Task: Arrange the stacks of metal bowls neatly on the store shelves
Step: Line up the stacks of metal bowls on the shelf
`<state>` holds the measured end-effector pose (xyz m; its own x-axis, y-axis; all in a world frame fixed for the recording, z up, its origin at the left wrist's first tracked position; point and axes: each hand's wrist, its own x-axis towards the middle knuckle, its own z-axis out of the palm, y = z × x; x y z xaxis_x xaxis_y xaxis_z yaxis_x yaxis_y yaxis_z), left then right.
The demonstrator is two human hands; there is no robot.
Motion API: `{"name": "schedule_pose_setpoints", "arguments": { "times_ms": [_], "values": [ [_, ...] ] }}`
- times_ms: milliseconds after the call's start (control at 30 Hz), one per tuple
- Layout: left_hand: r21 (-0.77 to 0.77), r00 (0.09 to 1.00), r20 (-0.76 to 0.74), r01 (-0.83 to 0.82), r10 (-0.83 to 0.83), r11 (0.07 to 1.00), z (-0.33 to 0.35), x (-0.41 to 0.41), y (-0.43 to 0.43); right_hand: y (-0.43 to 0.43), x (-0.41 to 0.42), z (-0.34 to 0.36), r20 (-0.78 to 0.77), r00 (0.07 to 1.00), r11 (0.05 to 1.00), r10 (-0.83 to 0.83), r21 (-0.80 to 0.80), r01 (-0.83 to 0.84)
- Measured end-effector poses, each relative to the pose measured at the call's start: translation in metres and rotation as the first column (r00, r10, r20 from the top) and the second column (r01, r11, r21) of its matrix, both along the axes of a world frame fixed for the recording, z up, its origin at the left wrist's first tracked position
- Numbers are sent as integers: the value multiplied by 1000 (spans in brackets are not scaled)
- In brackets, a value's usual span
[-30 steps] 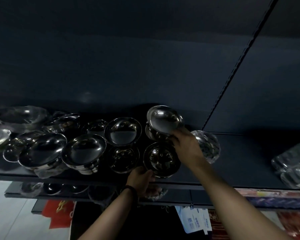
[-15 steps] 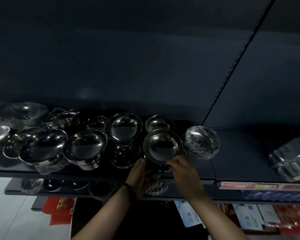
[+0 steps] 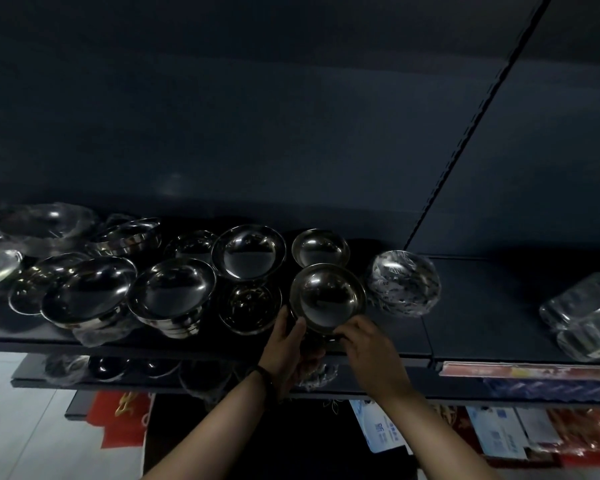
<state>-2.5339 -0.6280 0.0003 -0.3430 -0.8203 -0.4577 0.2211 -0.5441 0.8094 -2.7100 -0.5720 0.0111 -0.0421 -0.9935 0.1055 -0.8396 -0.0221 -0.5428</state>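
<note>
Shiny metal bowl stack (image 3: 327, 299) tilted, at dark shelf (image 3: 465, 337) front edge.

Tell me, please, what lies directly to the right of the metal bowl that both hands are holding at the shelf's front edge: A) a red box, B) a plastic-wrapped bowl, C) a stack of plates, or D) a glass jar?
B: beside the held metal bowl, gripped by the left hand and right hand, a plastic-wrapped bowl sits on the shelf.
</note>
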Motion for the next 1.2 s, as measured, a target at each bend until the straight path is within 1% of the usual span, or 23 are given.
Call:
{"name": "schedule_pose_setpoints", "arguments": {
  "times_ms": [200,267,367,433,500,600,633,700,767,833,900,967,1000,1033,1100,1133,1200],
  "values": [
    [-8,999,27,20,-20,1000,0,-1,0,-1,0,8,41,999,999,2,50,-4],
    [3,999,28,29,-29,1000,-1,-3,0,-2,-2,13,79,997,999,-16,37,13],
    [36,998,23,50,-50,998,-4,-3,-2,-4,-8,23,141,989,997,-55,-40,61],
    [45,996,64,51,-54,998,-3,-2,-1,-5,-10,28,143,986,990,-80,-100,95],
    [32,996,91,6,-9,999,-4,0,-1,-7,-10,33,125,988,978,-91,-173,112],
    [-55,991,133,-18,25,998,5,11,0,-6,-3,42,99,990,952,-102,-280,126],
    [-78,992,119,-35,44,996,15,17,0,-5,1,45,94,991,940,-99,-317,125],
    [-126,994,45,-92,99,988,38,27,-2,-2,13,48,68,994,918,-89,-381,108],
    [-184,996,-5,-91,92,979,63,39,-7,0,31,50,48,996,911,-77,-402,90],
    [-233,996,-3,-92,94,968,82,51,-13,-2,51,53,48,997,910,-65,-407,79],
    [-317,989,63,-106,133,943,97,64,-19,-10,70,59,41,998,889,-46,-453,60],
    [-462,948,236,-83,213,883,102,80,-35,-22,86,70,63,998,875,1,-484,30],
    [-504,915,323,-50,242,862,105,90,-47,-28,94,77,86,996,873,19,-487,25],
    [-512,896,376,-13,237,859,107,99,-59,-35,102,86,113,994,869,12,-493,46],
    [-433,907,387,19,167,901,114,114,-82,-52,116,100,207,974,867,-97,-463,184],
    [-379,917,376,22,133,925,117,121,-93,-63,122,107,276,944,867,-181,-407,286],
    [-262,946,315,10,76,965,125,130,-111,-88,128,120,438,842,883,-315,-189,429]
  ]
}}
